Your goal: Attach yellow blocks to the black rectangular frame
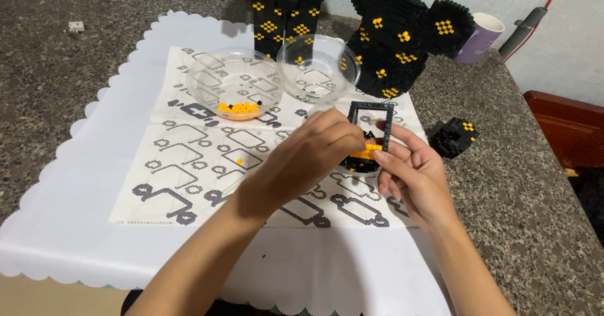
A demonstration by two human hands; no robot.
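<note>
Both hands meet over the printed instruction sheet [189,165] on the white scalloped mat [75,215]. My right hand [412,171] holds a thin black rectangular frame of small bricks [372,124] upright, with a yellow row along its lower edge. My left hand [302,158] pinches at that yellow row with its fingertips. A clear bowl [234,83] with several yellow bricks in it sits beyond the hands. A second clear bowl [318,64] stands to its right. Part of another clear bowl with black bricks [360,167] shows under the hands.
A large black and yellow brick head with round ears [402,33] and a brick body [286,7] stand at the back of the speckled stone counter [516,184]. A small black brick piece [453,136] lies right of the sheet. A purple cup [479,36] stands behind.
</note>
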